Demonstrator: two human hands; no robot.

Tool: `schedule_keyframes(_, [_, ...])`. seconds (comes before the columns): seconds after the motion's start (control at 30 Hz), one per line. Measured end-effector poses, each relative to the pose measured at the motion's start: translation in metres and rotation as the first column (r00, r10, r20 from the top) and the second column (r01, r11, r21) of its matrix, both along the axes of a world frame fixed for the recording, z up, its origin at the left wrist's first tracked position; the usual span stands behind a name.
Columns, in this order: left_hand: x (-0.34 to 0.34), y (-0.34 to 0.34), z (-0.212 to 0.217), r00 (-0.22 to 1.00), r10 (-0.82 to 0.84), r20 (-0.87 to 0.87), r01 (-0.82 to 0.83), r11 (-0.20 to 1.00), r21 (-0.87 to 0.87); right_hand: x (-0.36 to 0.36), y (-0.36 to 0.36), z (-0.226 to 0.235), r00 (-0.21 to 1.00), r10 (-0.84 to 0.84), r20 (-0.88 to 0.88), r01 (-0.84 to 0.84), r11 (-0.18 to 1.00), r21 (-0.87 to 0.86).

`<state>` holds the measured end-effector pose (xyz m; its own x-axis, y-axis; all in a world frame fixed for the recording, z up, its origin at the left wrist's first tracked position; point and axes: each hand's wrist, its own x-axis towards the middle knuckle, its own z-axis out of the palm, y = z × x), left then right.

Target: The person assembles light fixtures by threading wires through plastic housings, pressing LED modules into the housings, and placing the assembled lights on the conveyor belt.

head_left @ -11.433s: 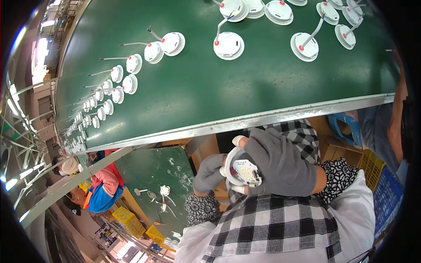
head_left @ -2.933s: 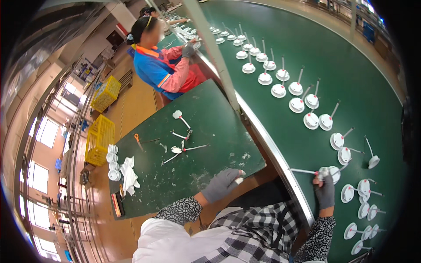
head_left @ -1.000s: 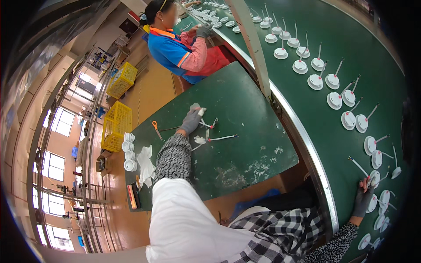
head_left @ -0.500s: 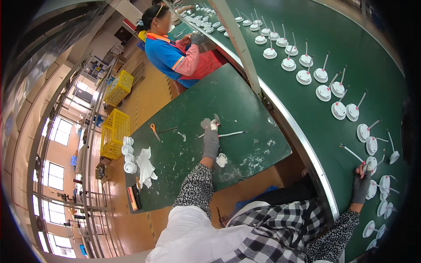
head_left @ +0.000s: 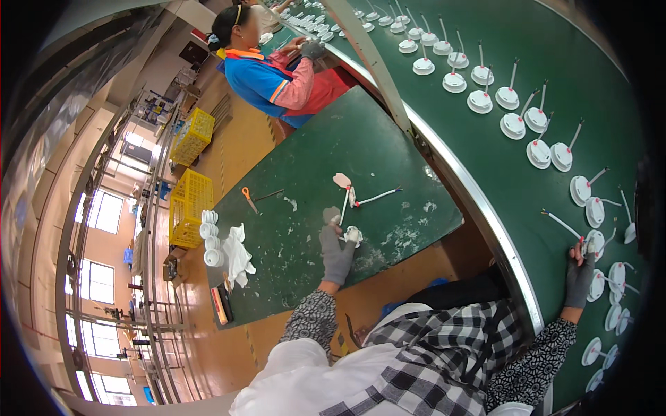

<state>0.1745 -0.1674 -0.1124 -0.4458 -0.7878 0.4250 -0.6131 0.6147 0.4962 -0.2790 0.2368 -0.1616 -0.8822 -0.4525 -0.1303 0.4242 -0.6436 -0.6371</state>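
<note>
Two gloved hands work apart. The left hand (head_left: 336,251), in a grey knit glove, rests on the dark green felt-covered side table (head_left: 388,132) with its fingers closed around a small white round lamp part (head_left: 352,235), which sits right at the fingertips, on their far side from the wrist. The right hand (head_left: 577,272), also grey-gloved, reaches out to the long green conveyor belt (head_left: 610,104) and touches a white round disc-shaped lamp fitting (head_left: 594,242) there; whether those fingers pinch it or only press on it I cannot tell.

Just beyond the left hand, farther from the body, lie a pale pink flat piece (head_left: 341,180) and a thin white wire with a coloured tip (head_left: 379,197), the wire's long axis running roughly crosswise to the forearm. The left hand is by far the nearer one to these.

Orange-handled scissors (head_left: 248,198) lie further left on the table, with a crumpled white cloth (head_left: 237,254) and a stack of white rings (head_left: 210,239) near the edge. Rows of white fittings with wires line the belt, where a person in a blue and red top (head_left: 277,76) works farther along.
</note>
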Motion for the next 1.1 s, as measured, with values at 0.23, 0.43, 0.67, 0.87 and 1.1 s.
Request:
schedule_keyframes(0.23, [-0.051,-0.055,-0.004,0.727,0.233,-0.646,0.248,0.788,0.563,0.016,-0.012,0.017,1.000,-0.025,0.010,0.024,0.999,0.028])
schedule_keyframes(0.43, [-0.054,-0.035,0.060,0.960,-0.271,0.067,0.275,0.960,-0.046,0.013,-0.007,0.016,0.999,-0.021,-0.037,0.021,1.000,-0.012])
schedule_keyframes(0.67, [-0.067,-0.056,0.029,0.877,-0.299,0.377,0.332,0.943,-0.023,0.015,-0.017,0.021,0.997,-0.008,-0.081,0.009,1.000,0.011])
schedule_keyframes(0.87, [-0.084,-0.024,0.051,0.940,-0.188,0.283,0.261,0.933,-0.246,0.021,-0.021,0.024,0.995,-0.050,-0.083,0.051,0.999,0.009])
schedule_keyframes(1.1, [-0.124,0.054,0.029,0.851,-0.498,0.168,0.522,0.837,-0.162,0.023,-0.007,0.024,0.994,-0.089,-0.056,0.091,0.995,0.030])
